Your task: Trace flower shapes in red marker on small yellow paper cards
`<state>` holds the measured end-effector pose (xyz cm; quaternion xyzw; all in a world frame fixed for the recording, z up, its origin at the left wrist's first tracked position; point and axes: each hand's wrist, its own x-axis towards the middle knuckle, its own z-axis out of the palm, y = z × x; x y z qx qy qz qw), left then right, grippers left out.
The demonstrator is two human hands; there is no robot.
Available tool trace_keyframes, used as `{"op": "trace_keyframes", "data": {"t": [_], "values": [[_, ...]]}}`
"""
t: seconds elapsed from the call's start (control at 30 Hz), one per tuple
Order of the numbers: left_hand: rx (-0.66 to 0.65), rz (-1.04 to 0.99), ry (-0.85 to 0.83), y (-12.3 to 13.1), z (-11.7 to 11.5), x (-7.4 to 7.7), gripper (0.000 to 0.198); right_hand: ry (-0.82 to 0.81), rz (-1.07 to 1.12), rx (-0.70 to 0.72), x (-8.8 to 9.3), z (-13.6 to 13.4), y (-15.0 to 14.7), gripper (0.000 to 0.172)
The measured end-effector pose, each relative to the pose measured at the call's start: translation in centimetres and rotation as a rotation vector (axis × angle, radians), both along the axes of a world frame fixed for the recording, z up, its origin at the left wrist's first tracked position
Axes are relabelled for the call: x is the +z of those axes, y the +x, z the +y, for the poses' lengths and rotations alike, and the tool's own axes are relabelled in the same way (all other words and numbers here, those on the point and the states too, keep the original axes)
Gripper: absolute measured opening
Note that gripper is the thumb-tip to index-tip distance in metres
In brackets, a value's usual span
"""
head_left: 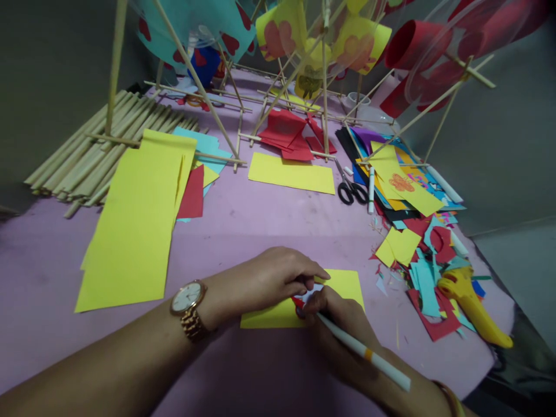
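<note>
Surface [208, 249]: one, pinkish purple, under everything I list here. Bundle of pale sticks [104, 156]: far left. Long yellow sheets [134, 226]: stacked, to the right of the bundle and nearer to me. Yellow sheet [347, 284]: one, at the near middle of the surface, below both hands. Glue gun [473, 304]: yellow, at right, beside paper scraps. Left hand [280, 272]: over the yellow sheet, fingers bent down to a small piece; I cannot tell how far its grip is closed. Right hand [341, 318]: grip closed around a white marker [365, 350], its tip end hidden from me by the fingers. Scissors [346, 180]: black-handled, beyond the hands. Small piece [310, 291]: red and white, on the yellow sheet between the hands, partly covered by fingers.
</note>
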<state>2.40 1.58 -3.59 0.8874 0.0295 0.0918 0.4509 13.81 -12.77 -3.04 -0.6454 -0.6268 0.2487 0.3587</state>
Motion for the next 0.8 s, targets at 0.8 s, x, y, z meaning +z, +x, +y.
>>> {"op": "trace_keyframes", "data": {"t": [0.8], "values": [[-0.009, 0.019, -0.013, 0.12, 0.05, 0.22, 0.036, -0.06, 0.028, -0.083, 0.05, -0.62, 0.32, 0.015]]}}
